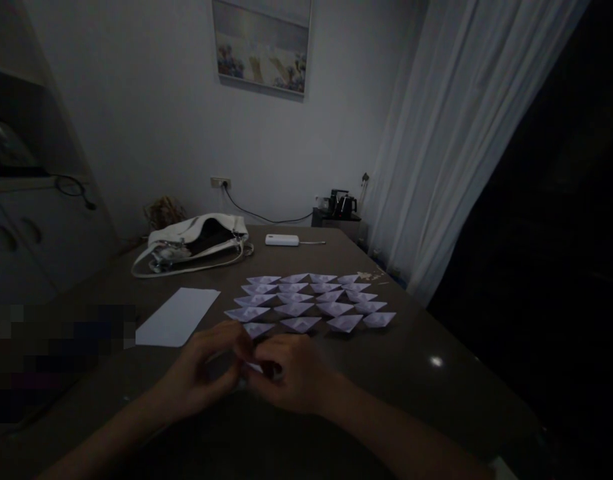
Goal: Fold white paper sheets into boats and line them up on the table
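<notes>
Pinching together, left hand (200, 375) and right hand (297, 375) hold a small, pale, mostly hidden paper (255, 367).

The little boats (300, 325) were made of smooth, dull paper. The table (386, 380) was finished smooth and shiny. The curtain (436, 100) was made of thin cloth. The power bank (282, 241) was made of plastic.

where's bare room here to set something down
Bare: the brown table between right forearm, pale folded paper boats and right edge; also between boats and the white rectangular device. Crowded: boat rows, and where left hand and right hand meet.
</notes>
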`<state>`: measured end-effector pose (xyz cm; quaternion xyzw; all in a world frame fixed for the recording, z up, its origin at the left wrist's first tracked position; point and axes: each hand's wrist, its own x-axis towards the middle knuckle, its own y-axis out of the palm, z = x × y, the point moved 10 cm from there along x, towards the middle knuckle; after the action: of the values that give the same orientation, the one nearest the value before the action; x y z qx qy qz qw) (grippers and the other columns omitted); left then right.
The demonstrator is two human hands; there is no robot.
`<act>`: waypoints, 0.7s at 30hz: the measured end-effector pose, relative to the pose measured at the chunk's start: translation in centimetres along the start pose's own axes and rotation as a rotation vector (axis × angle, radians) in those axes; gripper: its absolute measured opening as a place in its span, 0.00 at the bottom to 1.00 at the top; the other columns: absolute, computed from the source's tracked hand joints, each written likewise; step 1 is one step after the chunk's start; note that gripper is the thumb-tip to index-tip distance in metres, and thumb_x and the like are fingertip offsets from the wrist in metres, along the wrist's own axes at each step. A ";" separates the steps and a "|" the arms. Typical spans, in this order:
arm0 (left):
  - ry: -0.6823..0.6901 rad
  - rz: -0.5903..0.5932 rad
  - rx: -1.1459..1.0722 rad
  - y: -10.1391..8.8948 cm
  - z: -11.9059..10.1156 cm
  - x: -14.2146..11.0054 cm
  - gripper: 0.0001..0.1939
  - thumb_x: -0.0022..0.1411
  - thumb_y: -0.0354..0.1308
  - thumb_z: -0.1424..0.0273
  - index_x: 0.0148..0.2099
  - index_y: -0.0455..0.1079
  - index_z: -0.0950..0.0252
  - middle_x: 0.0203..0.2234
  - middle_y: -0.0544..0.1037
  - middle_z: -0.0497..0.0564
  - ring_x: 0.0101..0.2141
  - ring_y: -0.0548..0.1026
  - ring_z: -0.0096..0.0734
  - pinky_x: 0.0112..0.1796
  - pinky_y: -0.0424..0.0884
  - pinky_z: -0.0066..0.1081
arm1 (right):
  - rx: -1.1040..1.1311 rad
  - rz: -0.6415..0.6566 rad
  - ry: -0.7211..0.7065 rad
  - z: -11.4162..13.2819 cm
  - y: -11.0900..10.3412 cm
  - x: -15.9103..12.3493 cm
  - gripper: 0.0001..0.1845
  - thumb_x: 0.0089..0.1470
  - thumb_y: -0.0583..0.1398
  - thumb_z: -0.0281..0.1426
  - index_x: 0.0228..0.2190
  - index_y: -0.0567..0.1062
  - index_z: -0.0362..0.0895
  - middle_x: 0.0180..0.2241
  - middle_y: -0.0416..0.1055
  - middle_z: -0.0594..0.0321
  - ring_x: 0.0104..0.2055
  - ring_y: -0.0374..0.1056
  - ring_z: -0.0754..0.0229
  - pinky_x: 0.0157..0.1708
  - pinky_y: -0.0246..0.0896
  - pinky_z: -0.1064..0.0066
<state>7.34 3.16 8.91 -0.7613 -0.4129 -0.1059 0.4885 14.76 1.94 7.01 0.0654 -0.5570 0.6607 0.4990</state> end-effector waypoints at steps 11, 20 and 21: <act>-0.007 0.059 0.050 1.2 0.7 -0.4 0.05 0.57 0.49 0.77 0.31 0.63 0.63 0.28 0.73 0.47 0.31 0.72 0.30 0.34 0.67 0.27 | -0.204 0.025 -0.145 1.5 0.9 -0.5 0.17 0.55 0.51 0.29 0.16 0.66 0.42 0.17 0.68 0.64 0.18 0.61 0.65 0.22 0.48 0.71; -0.024 0.071 0.060 1.3 1.2 -0.4 0.05 0.57 0.49 0.77 0.31 0.62 0.63 0.28 0.72 0.47 0.32 0.71 0.31 0.34 0.67 0.28 | -0.248 -0.013 -0.181 1.8 0.6 -0.5 0.17 0.54 0.50 0.29 0.16 0.66 0.43 0.16 0.68 0.64 0.18 0.62 0.64 0.21 0.50 0.70; -0.037 0.072 0.066 1.2 1.6 -0.5 0.05 0.57 0.49 0.77 0.31 0.62 0.63 0.28 0.72 0.47 0.32 0.71 0.31 0.34 0.67 0.27 | -0.259 -0.017 -0.180 1.8 0.5 -0.5 0.17 0.55 0.50 0.29 0.16 0.65 0.43 0.16 0.67 0.63 0.18 0.62 0.63 0.21 0.50 0.70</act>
<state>7.58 4.00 7.05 -0.7610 -0.3975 -0.0606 0.5091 13.80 0.22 7.05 0.0638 -0.6795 0.5705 0.4568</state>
